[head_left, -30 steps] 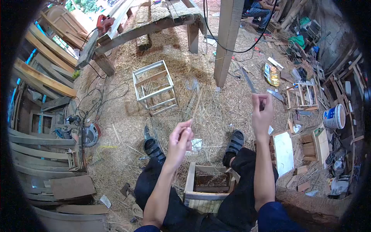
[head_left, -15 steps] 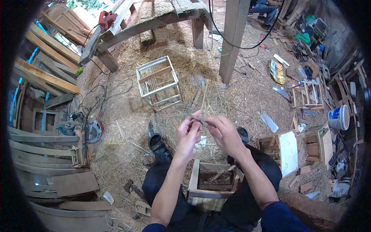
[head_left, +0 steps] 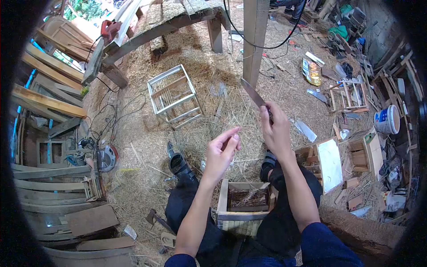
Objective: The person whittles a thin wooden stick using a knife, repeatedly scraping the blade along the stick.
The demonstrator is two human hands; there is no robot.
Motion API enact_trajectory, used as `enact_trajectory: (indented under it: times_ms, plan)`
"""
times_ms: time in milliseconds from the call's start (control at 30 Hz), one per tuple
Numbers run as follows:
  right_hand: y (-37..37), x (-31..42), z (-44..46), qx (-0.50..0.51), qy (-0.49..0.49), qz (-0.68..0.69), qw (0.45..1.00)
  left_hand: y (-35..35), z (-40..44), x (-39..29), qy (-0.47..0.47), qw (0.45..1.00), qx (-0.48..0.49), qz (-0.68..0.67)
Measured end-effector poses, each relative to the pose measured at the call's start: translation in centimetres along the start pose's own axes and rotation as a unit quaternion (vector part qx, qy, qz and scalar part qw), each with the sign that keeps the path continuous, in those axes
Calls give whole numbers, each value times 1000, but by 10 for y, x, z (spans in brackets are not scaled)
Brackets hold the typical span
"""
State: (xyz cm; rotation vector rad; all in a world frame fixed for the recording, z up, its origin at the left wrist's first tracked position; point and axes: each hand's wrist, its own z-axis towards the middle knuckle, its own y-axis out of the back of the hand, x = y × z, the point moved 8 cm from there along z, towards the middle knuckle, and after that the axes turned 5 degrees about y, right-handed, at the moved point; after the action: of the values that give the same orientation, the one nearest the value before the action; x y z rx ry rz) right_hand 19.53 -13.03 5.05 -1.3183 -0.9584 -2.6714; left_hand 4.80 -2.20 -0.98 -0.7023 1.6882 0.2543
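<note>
My right hand (head_left: 276, 131) is wrapped round the handle of a knife (head_left: 254, 94), its blade slanting up and to the left. Lower and to the left, my left hand (head_left: 222, 149) has thumb and fingers pressed together in a pinch; anything between them is too small to make out. The hands are apart. Between my knees stands a wooden box frame (head_left: 242, 216) with a slatted side. Farther forward on the straw-strewn floor sits a pale slatted wooden cage (head_left: 174, 104).
A wooden post (head_left: 254, 49) rises ahead beside a workbench (head_left: 167, 35). To the left lie a circular saw (head_left: 107, 158), a hatchet (head_left: 153, 218) and curved boards (head_left: 53, 184). A white bucket (head_left: 388, 120) and a white-topped box (head_left: 330, 167) stand at right. Another person's legs (head_left: 291, 9) show behind.
My hands have come apart. The right one has lifted up and to the right with the knife, while the left has stayed nearly in place. The view has shifted slightly.
</note>
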Motion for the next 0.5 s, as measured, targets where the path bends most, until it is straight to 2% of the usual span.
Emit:
enact_trajectory:
  times_ms: [67, 167, 333, 500]
  plan:
    - [3, -1, 1, -9, 5, -31, 999, -1, -2, 0, -9, 1000, 13, 17]
    - [2, -1, 0, -9, 18, -34, 999, 6, -5, 0, -56, 992, -36, 111]
    - [2, 4, 3, -29, 18, -33, 999, 8, -12, -7, -58, 984, -55, 159]
    - [-3, 1, 8, -42, 18, -32, 998, 10, -11, -25, -175, 951, -75, 244]
